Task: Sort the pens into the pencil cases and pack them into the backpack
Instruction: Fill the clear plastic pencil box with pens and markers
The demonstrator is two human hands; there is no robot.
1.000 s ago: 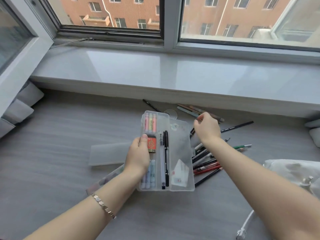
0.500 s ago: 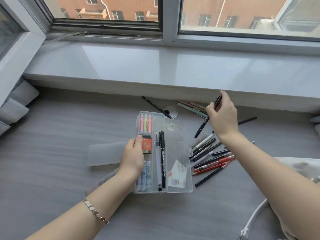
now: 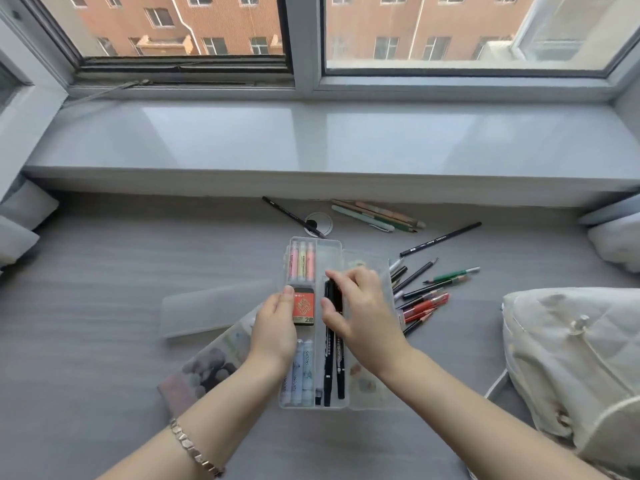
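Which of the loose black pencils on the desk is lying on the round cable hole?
The black pencil left of the pastel pens: its tip rests on the cable grommet, while the other black pencils lie right of the open case.

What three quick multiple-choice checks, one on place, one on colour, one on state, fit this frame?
1. Where is the white fabric backpack?
A. right of the clear plastic pencil case
B. on the windowsill
C. left of the case

2. What colour is the square eraser box marked 2B?
A. blue
B. orange-red
C. green

3. How does the case stand?
A. shut
B. open
C. inside the backpack

A: the backpack lies at the right edge. B: the box shows orange-red beside the left hand. B: the right hand places a black pen inside.
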